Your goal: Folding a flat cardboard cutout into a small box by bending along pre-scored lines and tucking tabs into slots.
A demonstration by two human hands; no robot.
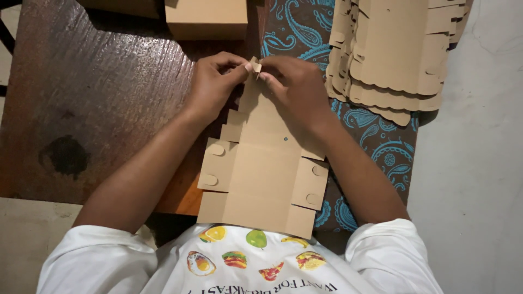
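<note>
Starting at the left, the dark wooden tabletop [98, 98] lies bare and glossy, with a dark stain near its near edge, and up at the far edge sits a folded brown cardboard box [206, 19]. Moving in, the left hand [213, 86] comes over the tabletop with its thumb and forefinger closed together on a small tab at the far end of the flat cardboard blank [261, 169]. Right beside it, the right hand [291, 87] pinches that same tab from the other side, fingertips of the two hands almost touching. The blank itself lies flat between the forearms, running from the pinched tab back toward the person's white printed shirt [256, 261], its near edge overhanging the tabletop. It looks light and thin, stiff enough to hold a flat panel yet ready to bend along its scored lines; the side flaps with their round locking tabs look easy to crease or tear, so a hold at the edges or on a tab, as here, seems the sensible place. Further right, a blue paisley cloth [381, 147] shows under the work, and on it rests a stack of unfolded blanks [392, 54], scalloped edges fanned out.
</note>
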